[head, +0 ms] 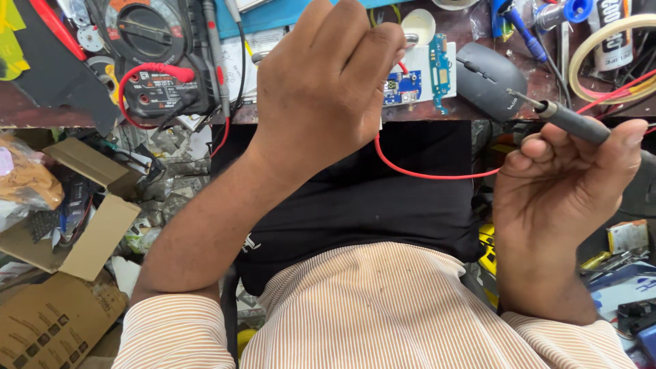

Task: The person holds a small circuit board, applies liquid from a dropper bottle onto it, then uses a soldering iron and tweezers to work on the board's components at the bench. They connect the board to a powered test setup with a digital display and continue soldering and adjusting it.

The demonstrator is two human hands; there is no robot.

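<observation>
My right hand (564,174) grips a grey pen-shaped tool (570,119) with a thin metal tip that points up and to the left, toward a grey computer mouse (488,78). My left hand (324,85) is raised over the edge of the workbench, fingers curled, its back to the camera; what it holds is hidden. Just beyond its fingers lie small blue circuit boards (424,78) on a white sheet. A red wire (424,174) runs from under the left hand across toward the right hand.
A black multimeter (154,61) with red and black leads sits at the bench's left. Rolls of tape (608,41) and cables crowd the right. Open cardboard boxes (75,225) with clutter stand on the floor at left. Tools lie at lower right (618,263).
</observation>
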